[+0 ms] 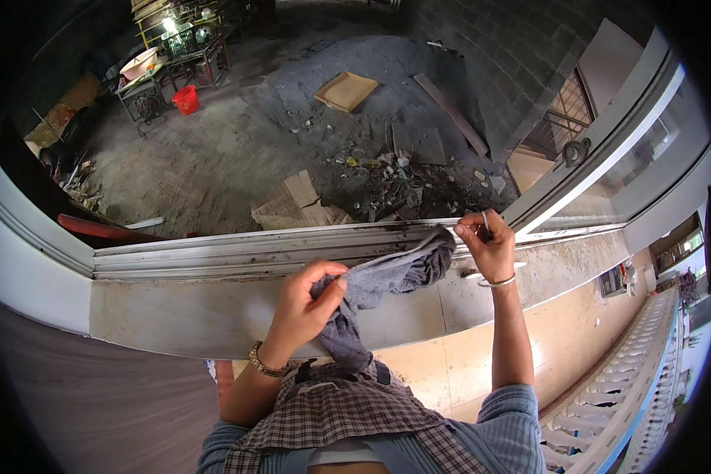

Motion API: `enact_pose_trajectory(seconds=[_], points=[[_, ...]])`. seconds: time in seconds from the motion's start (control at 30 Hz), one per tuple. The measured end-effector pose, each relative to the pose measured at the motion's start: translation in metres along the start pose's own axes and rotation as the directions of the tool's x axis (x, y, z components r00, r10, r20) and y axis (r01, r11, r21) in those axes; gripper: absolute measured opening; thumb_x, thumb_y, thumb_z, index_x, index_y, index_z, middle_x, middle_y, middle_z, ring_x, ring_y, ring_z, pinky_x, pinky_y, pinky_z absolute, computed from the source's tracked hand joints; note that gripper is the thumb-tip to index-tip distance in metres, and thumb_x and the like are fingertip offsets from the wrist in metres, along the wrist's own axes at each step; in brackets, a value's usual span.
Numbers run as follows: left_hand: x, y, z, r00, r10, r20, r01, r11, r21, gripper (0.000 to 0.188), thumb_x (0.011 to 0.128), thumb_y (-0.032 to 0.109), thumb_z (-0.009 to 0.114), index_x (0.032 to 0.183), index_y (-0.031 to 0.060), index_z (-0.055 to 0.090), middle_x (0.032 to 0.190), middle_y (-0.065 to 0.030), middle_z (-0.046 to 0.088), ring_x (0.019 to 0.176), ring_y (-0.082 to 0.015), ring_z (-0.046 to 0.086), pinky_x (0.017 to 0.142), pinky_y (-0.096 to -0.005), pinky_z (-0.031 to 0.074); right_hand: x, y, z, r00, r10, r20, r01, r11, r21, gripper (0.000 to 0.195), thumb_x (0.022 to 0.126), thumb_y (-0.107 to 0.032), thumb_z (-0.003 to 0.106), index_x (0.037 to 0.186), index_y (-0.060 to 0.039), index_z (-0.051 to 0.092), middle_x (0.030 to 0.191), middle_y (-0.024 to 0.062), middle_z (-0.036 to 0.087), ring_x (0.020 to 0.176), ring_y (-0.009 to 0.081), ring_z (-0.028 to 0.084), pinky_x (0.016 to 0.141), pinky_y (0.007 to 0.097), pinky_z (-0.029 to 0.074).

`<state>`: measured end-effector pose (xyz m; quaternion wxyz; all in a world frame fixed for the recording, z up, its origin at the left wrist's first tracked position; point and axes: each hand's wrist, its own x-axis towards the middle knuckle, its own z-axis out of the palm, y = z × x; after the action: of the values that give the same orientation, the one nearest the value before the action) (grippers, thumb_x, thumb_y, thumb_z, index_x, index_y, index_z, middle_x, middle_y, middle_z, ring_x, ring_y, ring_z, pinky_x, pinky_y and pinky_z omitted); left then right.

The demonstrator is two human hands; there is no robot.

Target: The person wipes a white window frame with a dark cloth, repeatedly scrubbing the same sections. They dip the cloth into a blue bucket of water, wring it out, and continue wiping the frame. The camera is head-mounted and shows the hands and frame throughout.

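A grey cloth (385,281) stretches slantwise over the dirty window track (213,260) and the stone sill (183,308). My left hand (308,305) pinches its left part between thumb and fingers, and a loose end hangs down towards my checked apron. At the far right end of the cloth, the thumb and fingertips of my right hand (487,246) are closed on its edge. Partly hidden behind my right wrist, a small white-handled item (518,265) lies on the sill.
To the right stands a sliding window sash (592,148) with a round latch. Beyond the track, the dirt floor holds flattened cardboard (299,204), rubbish (403,178), a shallow yellowish tray (346,92), a plank (450,112) and a red bucket (185,101). A white balustrade (616,379) runs at lower right.
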<state>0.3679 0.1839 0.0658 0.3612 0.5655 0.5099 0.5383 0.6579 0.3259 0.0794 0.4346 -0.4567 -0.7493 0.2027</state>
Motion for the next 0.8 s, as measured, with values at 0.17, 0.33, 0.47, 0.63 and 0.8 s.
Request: enact_pose_trajectory(seconds=[0.17, 0.33, 0.47, 0.63, 0.8], points=[[0.002, -0.001, -0.007, 0.998, -0.043, -0.039, 0.042, 0.999, -0.034, 0.013, 0.089, 0.005, 0.065, 0.099, -0.0032, 0.064, 0.093, -0.0067, 0.069, 0.080, -0.0097, 0.060, 0.073, -0.0247, 0.049, -0.019, -0.017, 0.020, 0.909, -0.290, 0.297, 0.299, 0.954, 0.016, 0.022, 0.074, -0.015, 0.082, 0.093, -0.0095, 0.075, 0.083, 0.0050, 0.067, 0.071, 0.0207, 0.064, 0.061, 0.0315, 0.051], [0.003, 0.006, -0.007, 0.991, 0.110, -0.081, -0.100, 0.988, 0.117, 0.020, 0.085, 0.007, 0.069, 0.103, -0.0016, 0.065, 0.096, -0.0100, 0.066, 0.082, -0.0168, 0.063, 0.074, -0.0271, 0.050, -0.030, -0.031, 0.047, 0.864, -0.411, 0.291, 0.466, 0.872, -0.150, 0.020, 0.076, -0.009, 0.075, 0.096, -0.0137, 0.070, 0.099, 0.0027, 0.067, 0.086, 0.0246, 0.067, 0.070, 0.0345, 0.056], [-0.001, 0.012, -0.004, 0.948, 0.317, 0.005, -0.296, 0.877, 0.379, 0.038, 0.080, 0.022, 0.078, 0.112, 0.0054, 0.067, 0.111, -0.0115, 0.060, 0.090, -0.0248, 0.065, 0.073, -0.0329, 0.053, -0.040, -0.032, 0.014, 0.952, -0.289, 0.095, 0.289, 0.957, 0.021, 0.016, 0.079, 0.005, 0.066, 0.092, -0.0037, 0.063, 0.093, 0.0121, 0.068, 0.084, 0.0279, 0.067, 0.071, 0.0339, 0.054], [-0.010, 0.026, 0.034, 0.902, 0.123, 0.413, -0.341, 0.789, 0.511, 0.059, 0.071, 0.048, 0.082, 0.115, 0.0099, 0.067, 0.123, -0.0147, 0.051, 0.108, -0.0311, 0.060, 0.083, -0.0405, 0.055, -0.055, -0.051, -0.032, 0.915, -0.199, -0.351, 0.167, 0.979, -0.120, 0.010, 0.099, -0.009, 0.055, 0.093, -0.0024, 0.055, 0.077, 0.0043, 0.058, 0.065, 0.0108, 0.049, 0.061, 0.0229, 0.042], [0.000, 0.000, 0.067, 0.871, 0.234, 0.432, -0.375, 0.885, 0.277, 0.029, 0.086, 0.029, 0.071, 0.098, 0.0035, 0.065, 0.096, -0.0134, 0.063, 0.079, -0.0285, 0.065, 0.068, -0.0375, 0.053, -0.014, -0.062, -0.041, 0.796, -0.424, -0.432, 0.188, 0.852, -0.489, 0.009, 0.089, -0.012, 0.068, 0.091, -0.0051, 0.063, 0.080, 0.0090, 0.063, 0.068, 0.0260, 0.061, 0.061, 0.0307, 0.048]])
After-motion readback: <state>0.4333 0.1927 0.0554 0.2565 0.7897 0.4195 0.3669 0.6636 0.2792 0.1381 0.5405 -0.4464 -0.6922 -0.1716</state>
